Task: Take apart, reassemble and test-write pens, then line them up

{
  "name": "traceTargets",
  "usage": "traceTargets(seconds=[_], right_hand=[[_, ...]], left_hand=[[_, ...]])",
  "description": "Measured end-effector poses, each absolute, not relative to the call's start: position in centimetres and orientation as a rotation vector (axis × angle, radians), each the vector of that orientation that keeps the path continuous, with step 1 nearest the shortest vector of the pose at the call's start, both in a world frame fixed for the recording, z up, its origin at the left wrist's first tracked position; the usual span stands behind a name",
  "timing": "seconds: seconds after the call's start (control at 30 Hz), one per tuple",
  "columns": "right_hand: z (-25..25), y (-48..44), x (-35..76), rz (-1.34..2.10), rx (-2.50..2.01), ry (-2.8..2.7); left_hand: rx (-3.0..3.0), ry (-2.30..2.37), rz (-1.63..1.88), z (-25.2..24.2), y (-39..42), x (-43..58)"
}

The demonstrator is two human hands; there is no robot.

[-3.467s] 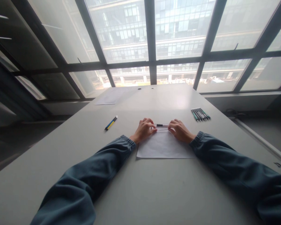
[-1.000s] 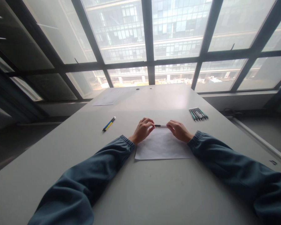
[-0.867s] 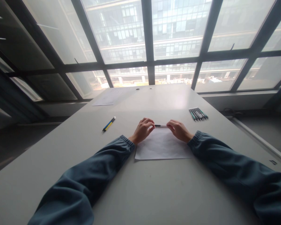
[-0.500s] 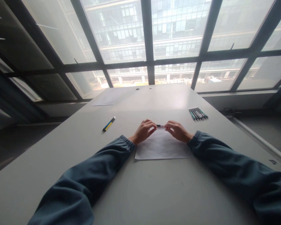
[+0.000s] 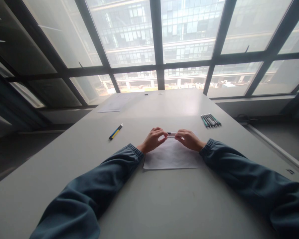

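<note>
A slim pen [image 5: 171, 133], dark toward its left part and paler toward the right, lies crosswise between my two hands. My left hand [image 5: 153, 137] pinches its left end with thumb and fingers. At the other end, the fingers of my right hand [image 5: 188, 138] are closed on it; both tips are hidden by fingers. Beneath the hands is a sheet of white paper [image 5: 173, 157], flat on the white table [image 5: 149, 202].
To the left lie a few pens, blue and yellow [image 5: 116, 132]. Several dark and green pens [image 5: 211, 120] form a row at the right. More paper [image 5: 112, 105] rests at the far left corner, and a small dark disc [image 5: 146, 94] near the far edge. Windows stand beyond.
The fingertips of both hands have shifted very slightly, and a little more of the pen's pale part shows between them. The arms, paper and other pens stay in place.
</note>
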State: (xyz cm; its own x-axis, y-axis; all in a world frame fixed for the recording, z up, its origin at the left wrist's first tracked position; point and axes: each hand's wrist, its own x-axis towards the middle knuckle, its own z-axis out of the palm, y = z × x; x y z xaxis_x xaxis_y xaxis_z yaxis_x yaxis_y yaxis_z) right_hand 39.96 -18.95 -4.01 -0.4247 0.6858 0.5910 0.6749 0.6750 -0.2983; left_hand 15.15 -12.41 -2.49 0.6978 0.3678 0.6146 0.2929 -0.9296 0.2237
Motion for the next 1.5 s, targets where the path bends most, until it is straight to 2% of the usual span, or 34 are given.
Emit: traceTargets(seconds=[0.27, 0.43, 0.63, 0.87, 1.27, 1.5], right_hand=[[-4.0, -18.9, 39.9, -0.028, -1.073, -2.211], [-4.1, -18.9, 40.1, -0.061, -1.119, -2.187], [-4.2, -18.9, 40.4, -0.073, -1.19, -2.095], [-4.4, -18.7, 40.5, -0.065, -1.227, -2.047], [-4.3, -18.7, 40.6, -0.061, -1.199, -2.047], [-4.4, -18.6, 40.6, -0.073, -1.185, -2.045]], left_hand=[[2.769, 0.501, 1.101, -2.3, -12.5, 15.2], [2.625, 0.792, 1.221, -2.5, -11.6, 14.6], [2.686, 1.058, 0.857, -3.4, -10.1, 13.3], [2.664, 1.013, 0.702, -3.7, -10.1, 13.3], [2.65, 0.946, 0.837, -4.1, -10.2, 13.3], [2.396, 0.874, 1.184, -3.1, -11.3, 14.4]])
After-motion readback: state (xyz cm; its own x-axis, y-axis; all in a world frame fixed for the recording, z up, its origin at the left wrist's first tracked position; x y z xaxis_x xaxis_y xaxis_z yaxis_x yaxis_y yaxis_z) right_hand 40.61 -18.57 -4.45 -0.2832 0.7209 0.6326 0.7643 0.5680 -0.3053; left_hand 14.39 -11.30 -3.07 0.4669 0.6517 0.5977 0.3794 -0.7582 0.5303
